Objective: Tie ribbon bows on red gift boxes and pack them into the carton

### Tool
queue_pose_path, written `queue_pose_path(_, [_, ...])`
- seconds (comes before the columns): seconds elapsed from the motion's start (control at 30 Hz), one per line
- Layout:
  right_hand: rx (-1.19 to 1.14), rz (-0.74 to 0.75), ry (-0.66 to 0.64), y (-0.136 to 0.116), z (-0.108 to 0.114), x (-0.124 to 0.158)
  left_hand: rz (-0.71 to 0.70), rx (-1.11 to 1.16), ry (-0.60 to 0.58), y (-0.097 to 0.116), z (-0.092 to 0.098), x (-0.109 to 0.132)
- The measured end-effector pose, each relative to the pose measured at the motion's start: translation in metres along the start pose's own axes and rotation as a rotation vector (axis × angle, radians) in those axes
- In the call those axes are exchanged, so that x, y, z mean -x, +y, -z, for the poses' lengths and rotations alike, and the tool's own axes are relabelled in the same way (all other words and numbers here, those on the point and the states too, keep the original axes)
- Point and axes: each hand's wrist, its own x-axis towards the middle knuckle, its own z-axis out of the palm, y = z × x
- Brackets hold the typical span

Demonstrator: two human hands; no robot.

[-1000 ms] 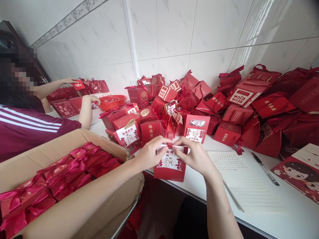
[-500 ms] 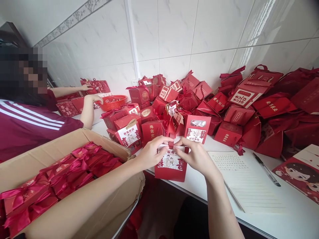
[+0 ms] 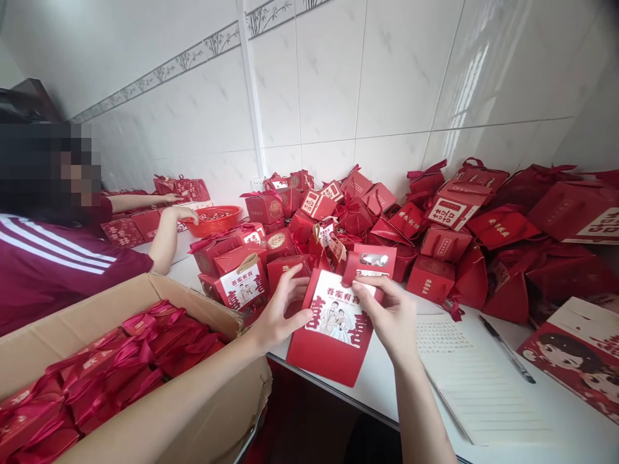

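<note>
A red gift box with a white panel showing a cartoon couple and red characters stands tilted at the table's front edge. My right hand pinches it at the upper right, where a dark red ribbon loop shows at the top. My left hand is beside its left edge, fingers spread and curved, thumb tip at the front face. Right behind stands another red box with an oval window. A similar box with a couple panel is behind my left hand.
A cardboard carton of ribboned red boxes stands at the left. Many red gift boxes are piled along the wall. A notebook, a pen and a printed box lie right. A co-worker reaches past a red basket.
My left hand has left the ribbon at the top and spread its fingers at the box's left side. The box has tilted, and the view has shifted upward.
</note>
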Motion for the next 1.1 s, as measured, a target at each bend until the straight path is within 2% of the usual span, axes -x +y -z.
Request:
queue_pose_path(0.1, [-0.097, -0.101, 0.265, -0.003, 0.002, -0.001, 0.153, 0.149, -0.222, 0.003, -0.002, 0.002])
queue_pose_path(0.2, [-0.127, -0.126, 0.362, -0.011, 0.003, 0.001, 0.213, 0.195, -0.376, 0.008, -0.003, 0.003])
queue_pose_path(0.43, [-0.162, -0.265, 0.282, -0.025, 0.002, 0.005, 0.204, 0.192, -0.316, 0.014, -0.005, 0.003])
queue_pose_path(0.77, [-0.085, -0.188, 0.284, -0.027, 0.003, 0.005, 0.185, 0.225, -0.331, 0.009, -0.005, 0.004])
queue_pose_path(0.93, [-0.126, -0.186, 0.266, -0.027, 0.003, 0.005, 0.179, 0.214, -0.332, 0.009, -0.005, 0.004])
queue_pose_path(1.1, [-0.104, -0.112, 0.281, -0.025, 0.003, 0.005, 0.162, 0.219, -0.328, 0.011, -0.006, 0.003])
